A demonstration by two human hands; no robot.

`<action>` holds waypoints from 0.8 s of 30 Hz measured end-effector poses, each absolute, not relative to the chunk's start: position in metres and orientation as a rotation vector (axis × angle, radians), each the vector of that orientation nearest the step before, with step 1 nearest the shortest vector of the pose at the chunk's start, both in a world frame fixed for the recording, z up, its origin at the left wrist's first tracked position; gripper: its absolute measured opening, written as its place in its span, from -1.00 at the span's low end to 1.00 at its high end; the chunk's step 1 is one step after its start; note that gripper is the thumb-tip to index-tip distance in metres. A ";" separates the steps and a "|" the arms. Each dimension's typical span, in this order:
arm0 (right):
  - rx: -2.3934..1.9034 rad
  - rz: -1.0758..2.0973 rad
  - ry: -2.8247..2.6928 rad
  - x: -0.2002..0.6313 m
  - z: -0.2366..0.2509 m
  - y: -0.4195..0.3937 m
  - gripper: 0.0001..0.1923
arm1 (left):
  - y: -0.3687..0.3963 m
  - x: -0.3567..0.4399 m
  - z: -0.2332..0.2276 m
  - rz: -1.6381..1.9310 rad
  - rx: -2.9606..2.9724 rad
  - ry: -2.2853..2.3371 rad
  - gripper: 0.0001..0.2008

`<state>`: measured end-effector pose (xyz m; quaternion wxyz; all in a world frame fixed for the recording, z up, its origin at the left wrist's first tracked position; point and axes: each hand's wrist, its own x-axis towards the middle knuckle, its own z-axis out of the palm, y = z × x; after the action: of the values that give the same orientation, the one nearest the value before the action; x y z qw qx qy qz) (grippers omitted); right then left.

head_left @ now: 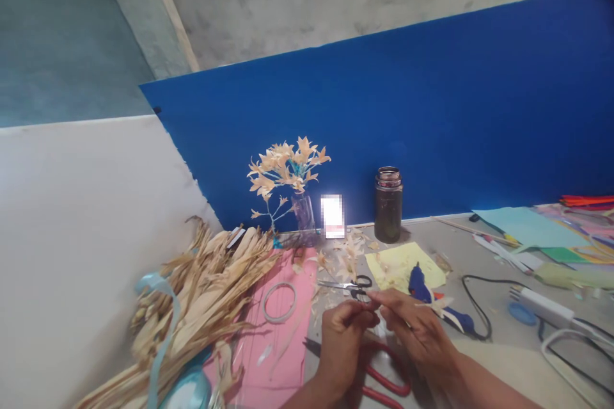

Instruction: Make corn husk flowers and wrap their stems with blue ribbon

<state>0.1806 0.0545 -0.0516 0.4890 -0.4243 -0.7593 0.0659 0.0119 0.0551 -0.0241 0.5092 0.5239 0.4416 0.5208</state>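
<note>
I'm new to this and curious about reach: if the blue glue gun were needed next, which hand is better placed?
Probably the right hand: the blue glue gun lies just beyond it, while the left hand is farther off. Both seem busy, though, held close together.

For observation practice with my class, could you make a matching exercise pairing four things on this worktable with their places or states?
1. dark cylindrical bottle
2. thin pale grey ring
3. large red-handled scissors
4. blue plastic glue gun

A. partly hidden by the person's left hand
B. lying on pink paper
C. partly over a yellow paper sheet
D. uncapped, before the blue board

Pairs: 1-D; 2-B; 3-A; 4-C
</note>
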 end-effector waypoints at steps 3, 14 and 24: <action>-0.983 0.199 -1.852 0.176 -0.038 0.053 -0.71 | 0.055 0.011 -0.023 1.259 1.225 1.056 -0.86; -0.871 0.316 -1.852 0.173 -0.025 0.053 -0.78 | 0.057 0.011 -0.027 1.278 1.196 1.027 -0.91; -0.995 0.703 -1.773 0.170 -0.037 0.059 -0.87 | 0.057 0.014 -0.031 1.221 1.318 1.084 -0.73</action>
<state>0.1701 0.0589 -0.0369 0.4754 -0.4069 -0.7251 0.2876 0.0137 0.0572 -0.0309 0.4983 0.5445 0.4481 0.5044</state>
